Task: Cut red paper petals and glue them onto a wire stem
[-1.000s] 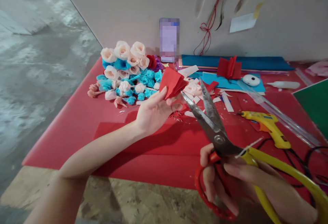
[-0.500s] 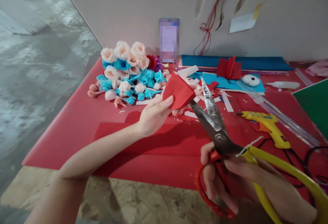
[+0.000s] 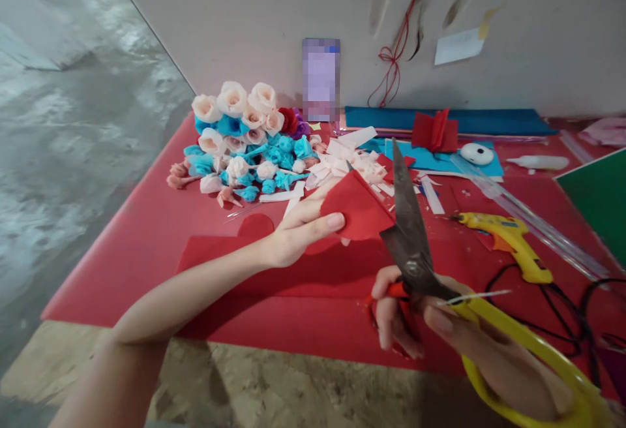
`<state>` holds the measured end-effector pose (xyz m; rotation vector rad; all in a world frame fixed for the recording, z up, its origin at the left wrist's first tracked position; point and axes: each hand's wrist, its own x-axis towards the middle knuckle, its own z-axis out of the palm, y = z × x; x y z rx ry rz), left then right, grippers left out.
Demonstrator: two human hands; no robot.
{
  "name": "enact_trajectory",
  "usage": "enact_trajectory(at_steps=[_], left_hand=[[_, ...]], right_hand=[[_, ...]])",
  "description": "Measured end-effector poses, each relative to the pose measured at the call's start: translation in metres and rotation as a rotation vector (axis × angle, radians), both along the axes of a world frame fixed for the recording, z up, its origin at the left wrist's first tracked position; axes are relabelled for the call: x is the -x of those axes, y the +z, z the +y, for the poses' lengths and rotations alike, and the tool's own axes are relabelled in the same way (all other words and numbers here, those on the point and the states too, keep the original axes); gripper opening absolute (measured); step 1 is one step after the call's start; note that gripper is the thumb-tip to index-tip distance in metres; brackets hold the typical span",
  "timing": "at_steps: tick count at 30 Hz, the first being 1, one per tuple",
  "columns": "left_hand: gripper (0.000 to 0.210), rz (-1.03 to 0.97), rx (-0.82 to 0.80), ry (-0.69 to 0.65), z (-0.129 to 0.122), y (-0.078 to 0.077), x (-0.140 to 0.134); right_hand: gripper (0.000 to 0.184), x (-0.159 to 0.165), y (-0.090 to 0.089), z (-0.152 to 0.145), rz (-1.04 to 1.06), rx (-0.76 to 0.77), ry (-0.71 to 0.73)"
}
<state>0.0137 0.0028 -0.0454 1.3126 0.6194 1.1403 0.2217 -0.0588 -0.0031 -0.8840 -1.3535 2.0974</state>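
My left hand (image 3: 298,229) pinches a folded piece of red crepe paper (image 3: 359,209), thumb on top and fingers behind. In my right hand (image 3: 469,330) is a pair of scissors (image 3: 413,239) with one red and one yellow handle loop. Its blades are spread, and one of them lies behind the paper, its tip showing past the upper edge; the other stands in front, to the right. Under both hands a long strip of red paper (image 3: 235,271) lies on the red tabletop (image 3: 127,252).
Paper flowers (image 3: 244,134) are heaped at the back left beside pale paper scraps (image 3: 352,157). A phone (image 3: 321,82) leans on the wall. To the right lie a yellow glue gun (image 3: 518,235) with its cord, a tape roll (image 3: 476,153) and a glue bottle (image 3: 538,162).
The red paper and my left hand have come slightly lower and to the right. The scissors have turned more upright, and one blade has passed behind the paper.
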Motion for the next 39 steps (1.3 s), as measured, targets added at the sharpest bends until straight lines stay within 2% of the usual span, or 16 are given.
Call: enact_trajectory(at_steps=[4,7,12,15,23,31,34,39], left_hand=[[0.030,0.012,-0.011,0.028,0.002,0.000,0.000],[0.030,0.022,-0.023,0.040,0.003,0.001,-0.001],[0.028,0.011,-0.059,0.040,0.003,0.003,-0.002],[0.027,-0.013,-0.100,0.030,0.004,0.004,-0.003],[0.028,0.041,-0.143,0.015,0.005,0.005,0.003],[0.031,0.127,-0.262,-0.130,0.009,0.010,0.009],[0.032,0.160,-0.227,-0.163,0.008,0.010,0.006],[0.031,0.102,-0.132,-0.169,0.005,0.005,0.001]], right_hand=[[0.037,0.000,0.006,0.001,-0.157,-0.122,-0.043],[0.037,0.000,0.005,0.001,-0.196,-0.182,-0.043],[0.034,0.005,-0.002,-0.003,-0.233,-0.211,-0.198],[0.035,0.008,-0.004,-0.005,-0.282,-0.257,-0.233],[0.033,0.009,-0.011,-0.011,-0.285,-0.224,-0.222],[0.024,0.003,-0.016,-0.010,-0.307,-0.366,-0.181],[0.022,-0.003,-0.014,-0.010,-0.294,-0.372,-0.182],[0.030,-0.006,-0.006,-0.001,-0.396,-0.285,-0.403]])
